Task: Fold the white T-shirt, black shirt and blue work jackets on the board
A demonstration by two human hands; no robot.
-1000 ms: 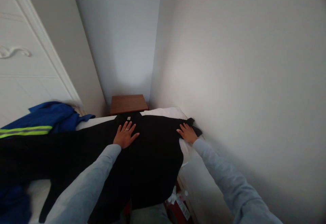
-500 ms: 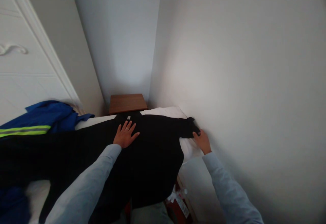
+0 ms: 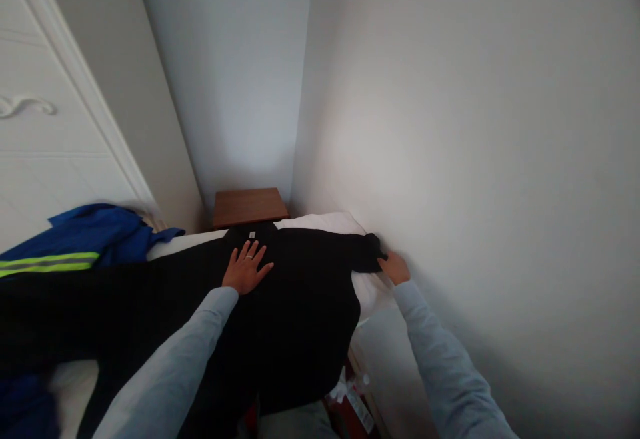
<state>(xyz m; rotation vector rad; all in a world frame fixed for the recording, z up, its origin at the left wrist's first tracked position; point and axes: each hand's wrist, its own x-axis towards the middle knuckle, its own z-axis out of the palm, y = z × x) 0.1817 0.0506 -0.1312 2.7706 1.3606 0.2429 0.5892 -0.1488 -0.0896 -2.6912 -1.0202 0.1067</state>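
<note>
A black shirt (image 3: pixel 305 312) lies spread out over a white-covered surface, its collar at the far side with a small pale label (image 3: pixel 252 234) inside. My left hand (image 3: pixel 245 268) rests flat on the cloth just below the collar, fingers spread, a ring on one finger. At the far right, my right hand (image 3: pixel 393 266) pinches the end of the shirt's sleeve (image 3: pixel 367 252) close to the wall. The other sleeve stretches out to the left edge of the view.
A blue garment (image 3: pixel 115 226) with a yellow-green and grey stripe lies at the left, by a white cabinet (image 3: pixel 65 119). Behind the collar stands a brown wooden stand (image 3: pixel 250 206). A pale wall (image 3: pixel 450 126) closes off the right. Red and white items (image 3: pixel 355 399) sit low beside the surface.
My right hand has shifted slightly left and its sleeve end has folded or bunched a little. My left hand stays flat in place on the shirt.
</note>
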